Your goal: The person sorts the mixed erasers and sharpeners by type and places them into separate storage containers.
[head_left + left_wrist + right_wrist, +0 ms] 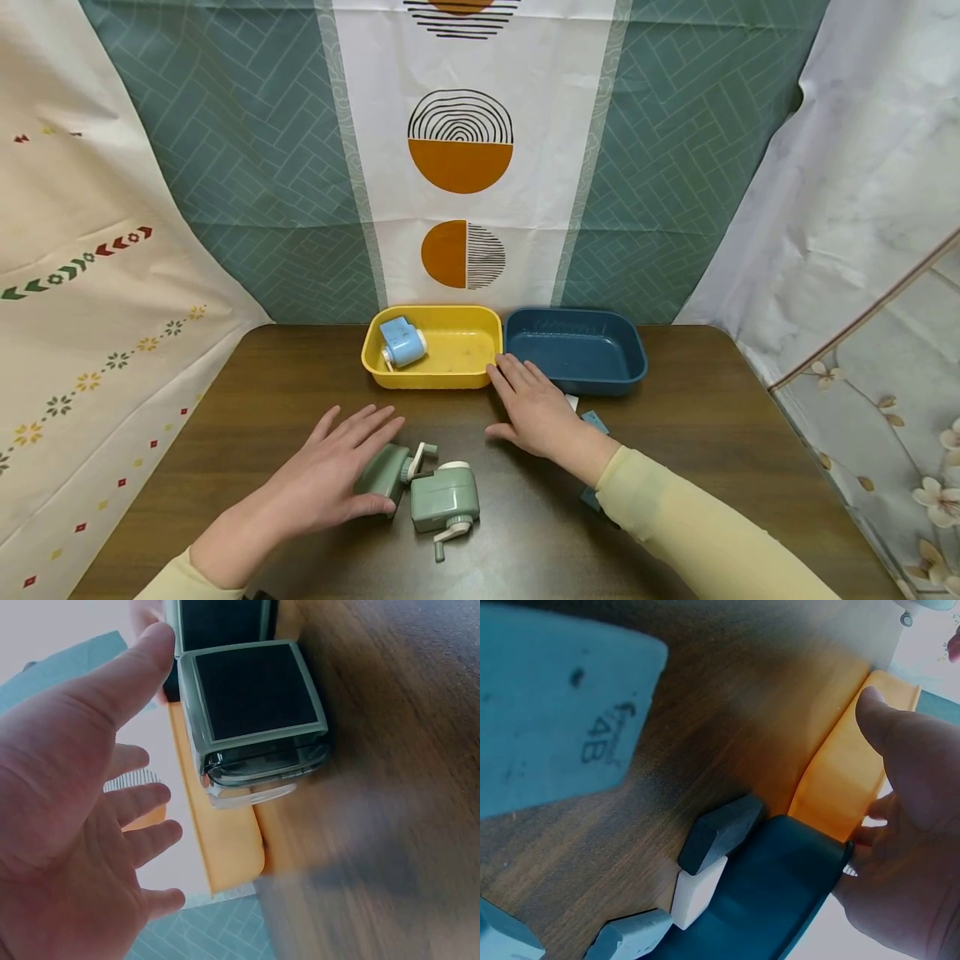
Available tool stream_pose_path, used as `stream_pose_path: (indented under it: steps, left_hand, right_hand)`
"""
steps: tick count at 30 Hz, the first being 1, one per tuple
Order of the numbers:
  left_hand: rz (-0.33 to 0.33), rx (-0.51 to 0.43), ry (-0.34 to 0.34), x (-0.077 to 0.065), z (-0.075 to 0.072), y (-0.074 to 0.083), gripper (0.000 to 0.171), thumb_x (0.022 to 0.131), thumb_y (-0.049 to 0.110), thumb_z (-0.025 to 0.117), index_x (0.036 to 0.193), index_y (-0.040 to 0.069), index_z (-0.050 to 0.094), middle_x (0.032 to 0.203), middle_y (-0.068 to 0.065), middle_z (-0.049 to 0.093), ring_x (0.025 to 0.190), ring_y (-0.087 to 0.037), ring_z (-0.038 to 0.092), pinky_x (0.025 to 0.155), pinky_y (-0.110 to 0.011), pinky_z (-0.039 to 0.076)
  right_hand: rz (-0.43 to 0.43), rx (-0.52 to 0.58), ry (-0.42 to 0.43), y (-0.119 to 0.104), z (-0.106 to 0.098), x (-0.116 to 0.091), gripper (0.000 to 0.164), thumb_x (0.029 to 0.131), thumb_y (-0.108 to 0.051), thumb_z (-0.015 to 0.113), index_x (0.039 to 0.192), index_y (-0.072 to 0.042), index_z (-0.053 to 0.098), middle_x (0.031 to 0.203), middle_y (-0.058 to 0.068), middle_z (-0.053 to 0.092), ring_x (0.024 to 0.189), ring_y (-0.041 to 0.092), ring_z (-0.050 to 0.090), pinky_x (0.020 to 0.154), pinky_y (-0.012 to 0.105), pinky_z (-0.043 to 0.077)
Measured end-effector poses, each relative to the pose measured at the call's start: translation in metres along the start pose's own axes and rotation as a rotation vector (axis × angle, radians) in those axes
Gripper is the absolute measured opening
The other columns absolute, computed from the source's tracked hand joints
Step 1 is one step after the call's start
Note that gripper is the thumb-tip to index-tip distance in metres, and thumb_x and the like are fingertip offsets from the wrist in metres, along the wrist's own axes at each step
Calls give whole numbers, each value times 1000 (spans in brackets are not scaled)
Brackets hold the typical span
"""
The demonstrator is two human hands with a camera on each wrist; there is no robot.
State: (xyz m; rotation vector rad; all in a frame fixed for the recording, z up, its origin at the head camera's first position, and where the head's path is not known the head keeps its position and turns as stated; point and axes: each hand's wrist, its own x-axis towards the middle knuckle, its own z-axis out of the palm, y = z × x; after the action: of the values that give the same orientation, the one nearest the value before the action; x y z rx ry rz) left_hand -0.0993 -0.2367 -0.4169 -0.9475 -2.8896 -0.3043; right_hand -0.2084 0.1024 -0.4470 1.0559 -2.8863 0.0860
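Observation:
Fingers spread, my left hand [330, 471] is at a green crank pencil sharpener [384, 477], partly covering it in the head view. In the left wrist view the thumb lies close to the near sharpener [255, 694], and the fingers are straight. A second green pencil sharpener [446, 498] lies just to the right, its crank toward me. My right hand [534, 412], palm down with fingers extended, holds nothing; its fingertips overlap the front of the yellow tray [431, 381] near the navy tray [600, 387]. A light blue pencil sharpener [404, 342] lies in the yellow tray's left end.
Several erasers lie under and beside my right forearm. The right wrist view shows a large blue one [562, 712] marked 4B, a black one [718, 834], a white one [697, 892] and a blue-grey one [634, 934]. Fabric hangs behind the wooden table [285, 375].

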Motion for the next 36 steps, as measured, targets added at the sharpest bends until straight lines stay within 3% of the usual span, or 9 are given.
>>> stream_pose_path:
  steps: [6,14,21,36]
  left_hand:
    - [23,9,12,-2,1,-1,110,80,56,96,166,8,49,170,-14,47,155,-43,44,121,-79,27]
    - [12,1,-41,-2,0,-4,112,80,52,99,169,10,46,173,-14,44,157,-43,41,121,-80,26]
    - [12,16,-44,-4,1,-7,112,78,50,100,168,9,47,172,-14,45,157,-43,42,119,-81,29]
    - [7,14,-40,-11,5,-12,112,77,49,101,167,8,48,169,-13,49,156,-43,43,118,-81,31]
  right_hand:
    - [9,-21,-19,0,0,1,98,104,-59,73,172,0,33,178,23,29,165,38,28,134,53,24]
    - [23,-11,-31,-1,-1,1,99,103,-58,74,172,-1,33,179,22,27,166,36,26,135,52,22]
    - [32,-3,-56,-1,-3,1,99,104,-58,72,174,-2,30,180,21,25,167,36,24,135,51,19]
    - [21,8,-35,-2,-3,0,99,104,-57,74,173,-1,31,179,22,26,166,37,25,135,52,21]
